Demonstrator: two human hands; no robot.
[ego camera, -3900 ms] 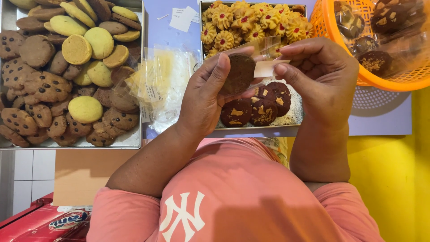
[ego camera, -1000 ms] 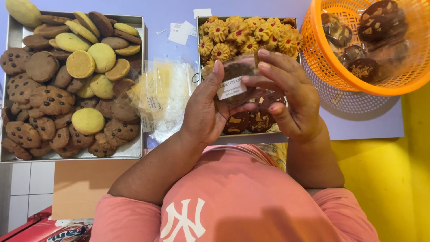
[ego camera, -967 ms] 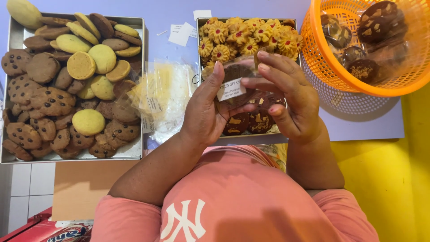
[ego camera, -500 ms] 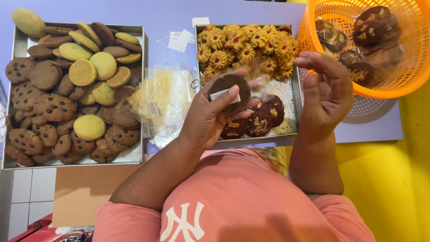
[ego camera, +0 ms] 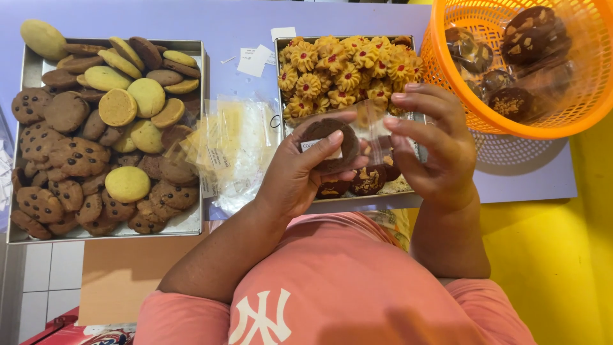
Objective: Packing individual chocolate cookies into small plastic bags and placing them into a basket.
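Observation:
My left hand (ego camera: 297, 176) holds a dark brown cookie in a clear plastic bag (ego camera: 332, 144), thumb across its white label. My right hand (ego camera: 431, 144) pinches the open flap of the same bag at its right side, fingers curled. Both hands hover over the near end of a metal tray (ego camera: 408, 199) with yellow flower-shaped cookies (ego camera: 345, 70) at the back and a few dark cookies (ego camera: 367, 181) at the front.
A large metal tray (ego camera: 13, 233) at left is heaped with chocolate-chip, brown and yellow cookies. A pile of clear plastic bags (ego camera: 233, 150) lies between the trays. An orange mesh basket (ego camera: 485, 118) at top right holds bagged dark cookies. White paper slips (ego camera: 255, 59) lie on the purple table.
The right hand, which was apart from the cookie half a second ago, has come back to the bag and now pinches its flap. The left hand kept hold of the bagged cookie.

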